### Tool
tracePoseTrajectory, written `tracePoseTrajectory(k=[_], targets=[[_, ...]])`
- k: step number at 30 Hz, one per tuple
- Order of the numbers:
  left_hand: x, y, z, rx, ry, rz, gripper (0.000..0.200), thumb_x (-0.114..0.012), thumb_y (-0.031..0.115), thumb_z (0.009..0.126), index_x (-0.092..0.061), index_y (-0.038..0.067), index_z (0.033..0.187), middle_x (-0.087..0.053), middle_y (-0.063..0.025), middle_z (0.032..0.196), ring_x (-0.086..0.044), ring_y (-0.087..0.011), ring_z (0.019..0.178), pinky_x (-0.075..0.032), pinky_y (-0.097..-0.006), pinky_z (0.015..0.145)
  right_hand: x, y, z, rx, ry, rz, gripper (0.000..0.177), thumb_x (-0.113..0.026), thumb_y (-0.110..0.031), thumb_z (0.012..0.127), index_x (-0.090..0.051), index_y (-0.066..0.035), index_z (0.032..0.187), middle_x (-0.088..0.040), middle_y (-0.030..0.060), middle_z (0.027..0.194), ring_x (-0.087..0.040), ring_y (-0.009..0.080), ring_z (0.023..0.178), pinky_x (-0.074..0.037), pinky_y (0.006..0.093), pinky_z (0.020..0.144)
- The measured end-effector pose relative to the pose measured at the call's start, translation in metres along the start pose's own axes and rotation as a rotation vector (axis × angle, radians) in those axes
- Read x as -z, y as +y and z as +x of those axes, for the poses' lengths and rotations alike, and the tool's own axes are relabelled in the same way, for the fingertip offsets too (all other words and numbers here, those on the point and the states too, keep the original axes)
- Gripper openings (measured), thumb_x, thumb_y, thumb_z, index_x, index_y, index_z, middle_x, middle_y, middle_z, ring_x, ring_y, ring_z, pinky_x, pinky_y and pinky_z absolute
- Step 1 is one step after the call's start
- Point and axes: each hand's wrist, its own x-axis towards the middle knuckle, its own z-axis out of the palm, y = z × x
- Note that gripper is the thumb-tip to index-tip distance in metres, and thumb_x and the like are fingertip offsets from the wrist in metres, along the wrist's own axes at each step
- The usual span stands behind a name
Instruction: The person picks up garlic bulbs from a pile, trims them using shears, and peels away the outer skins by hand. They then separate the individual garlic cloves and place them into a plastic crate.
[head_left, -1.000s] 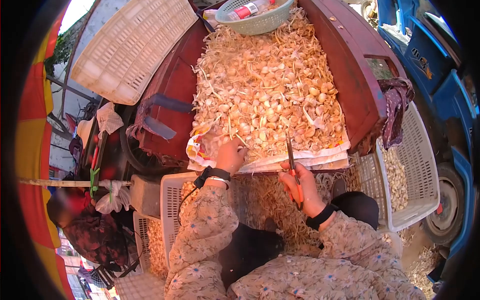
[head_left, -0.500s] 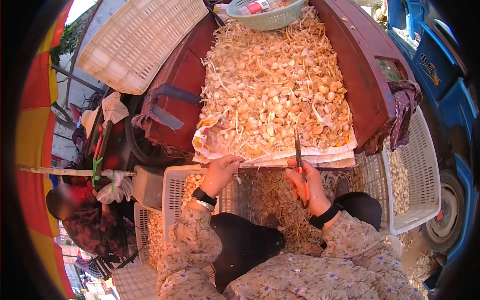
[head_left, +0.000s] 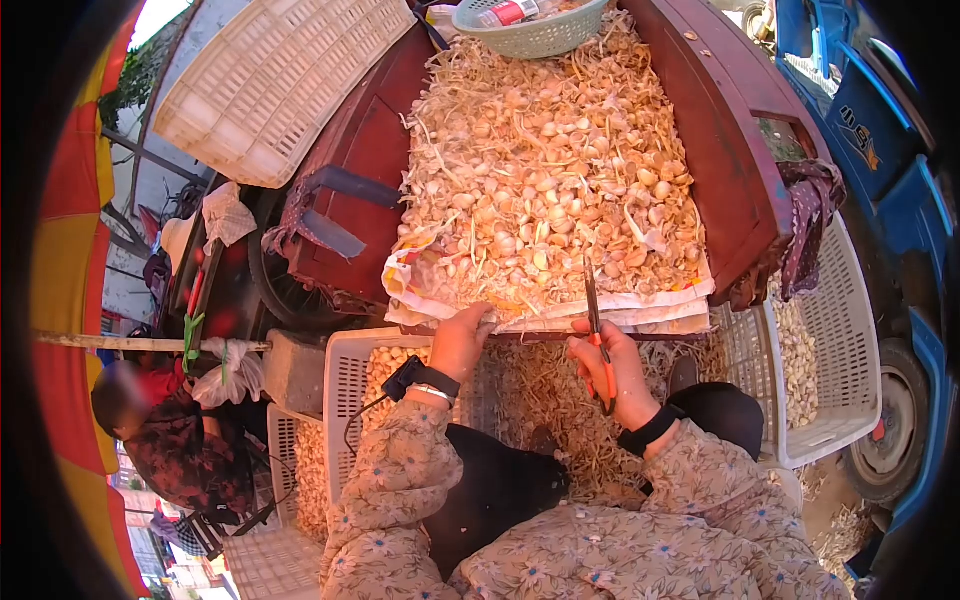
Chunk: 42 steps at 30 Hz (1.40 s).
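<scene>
A wide heap of garlic (head_left: 545, 190) with dry stalks and skins lies on a white sheet (head_left: 650, 312) in a red cart bed. My left hand (head_left: 461, 343) is at the sheet's near edge, its fingers bent together; what they hold, if anything, is too small to make out. To its right, my right hand (head_left: 618, 375) is closed round orange-handled scissors (head_left: 601, 350), whose dark blades point up toward the heap.
White crates of garlic stand below left (head_left: 340, 400) and right (head_left: 835, 340). An empty-looking crate (head_left: 280, 85) leans at upper left. A green basket (head_left: 535, 38) tops the heap. Another person (head_left: 190, 450) sits at left. A blue vehicle (head_left: 900, 200) is at right.
My left hand has moved right and slightly up along the sheet's edge, its back turned more to view. My right hand with the scissors has hardly moved.
</scene>
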Motion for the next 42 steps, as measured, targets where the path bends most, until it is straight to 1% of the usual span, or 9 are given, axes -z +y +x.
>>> tracePoseTrajectory(k=[13,17,22,27,30,31,34,38,42], targets=[[-0.009,0.021,0.021,0.143,-0.093,0.526,0.016,-0.058,0.017,0.075,-0.056,0.002,0.080,-0.060,-0.0197,0.073,-0.058,-0.0362,0.070,-0.046,-0.0440,0.062,0.002,-0.001,0.001,0.013,0.028,-0.030,0.029,-0.060,-0.021,0.081,-0.050,-0.006,0.104,-0.057,0.0044,0.074,-0.047,0.0058,0.053,-0.037,0.0187,0.042],[0.014,0.018,0.010,0.106,-0.009,-0.004,0.021,-0.061,0.020,0.075,-0.060,0.001,0.083,-0.061,-0.0180,0.075,-0.059,-0.0338,0.068,-0.046,-0.0402,0.064,0.004,-0.002,0.000,-0.019,0.028,-0.053,0.030,-0.060,-0.021,0.080,-0.050,-0.006,0.104,-0.058,0.0054,0.075,-0.047,0.0058,0.053,-0.038,0.0190,0.046],[0.102,0.001,-0.059,0.549,0.161,-1.067,0.009,-0.057,0.014,0.082,-0.054,0.006,0.080,-0.050,0.0015,0.065,-0.041,-0.0020,0.053,-0.025,-0.0158,0.041,0.007,-0.003,-0.003,-0.026,0.018,0.016,0.028,-0.061,-0.021,0.080,-0.052,-0.006,0.102,-0.057,0.0021,0.074,-0.046,0.0044,0.053,-0.035,0.0177,0.044],[0.148,-0.080,-0.143,0.801,0.300,-0.458,0.012,-0.058,0.016,0.080,-0.059,0.004,0.083,-0.056,-0.0033,0.071,-0.050,-0.0087,0.059,-0.041,-0.0219,0.052,0.003,0.000,-0.005,0.015,0.011,-0.034,0.028,-0.061,-0.020,0.080,-0.052,-0.005,0.102,-0.057,0.0031,0.074,-0.046,0.0043,0.053,-0.036,0.0177,0.047],[0.143,-0.109,-0.169,0.615,0.060,0.348,0.016,-0.060,0.018,0.078,-0.062,0.003,0.085,-0.058,-0.0067,0.073,-0.055,-0.0137,0.065,-0.046,-0.0255,0.063,0.000,0.002,-0.007,0.020,0.016,-0.047,0.027,-0.060,-0.019,0.080,-0.052,-0.005,0.102,-0.056,0.0032,0.073,-0.046,0.0048,0.053,-0.036,0.0180,0.046],[0.135,-0.105,-0.165,0.470,0.184,0.444,0.016,-0.061,0.016,0.077,-0.062,0.002,0.084,-0.059,-0.0098,0.074,-0.057,-0.0164,0.068,-0.046,-0.0265,0.065,-0.001,0.003,-0.007,0.027,0.023,-0.048,0.027,-0.060,-0.019,0.080,-0.052,-0.005,0.102,-0.056,0.0032,0.073,-0.046,0.0048,0.053,-0.036,0.0181,0.045],[0.105,-0.051,-0.102,0.485,0.291,-0.079,0.015,-0.061,0.014,0.077,-0.062,0.001,0.084,-0.060,-0.0098,0.075,-0.057,-0.0167,0.068,-0.045,-0.0265,0.064,-0.002,0.006,-0.003,0.021,0.050,-0.046,0.027,-0.061,-0.018,0.080,-0.052,-0.004,0.101,-0.056,0.0030,0.072,-0.046,0.0054,0.052,-0.036,0.0186,0.045],[0.049,0.015,-0.004,0.066,0.244,-0.196,0.013,-0.063,0.011,0.077,-0.060,-0.001,0.079,-0.055,-0.0034,0.067,-0.051,-0.0080,0.060,-0.041,-0.0228,0.056,-0.002,0.012,0.004,-0.011,0.088,-0.073,0.026,-0.063,-0.016,0.078,-0.053,-0.003,0.098,-0.056,0.0025,0.070,-0.047,0.0067,0.052,-0.037,0.0185,0.046],[0.006,0.040,0.064,-0.070,0.099,-0.108,0.019,-0.066,0.019,0.073,-0.063,0.002,0.080,-0.060,-0.0137,0.077,-0.059,-0.0270,0.072,-0.046,-0.0345,0.067,0.003,0.009,0.008,-0.001,0.062,-0.102,0.029,-0.061,-0.020,0.080,-0.050,-0.004,0.102,-0.056,0.0008,0.071,-0.047,0.0050,0.052,-0.034,0.0176,0.041]])
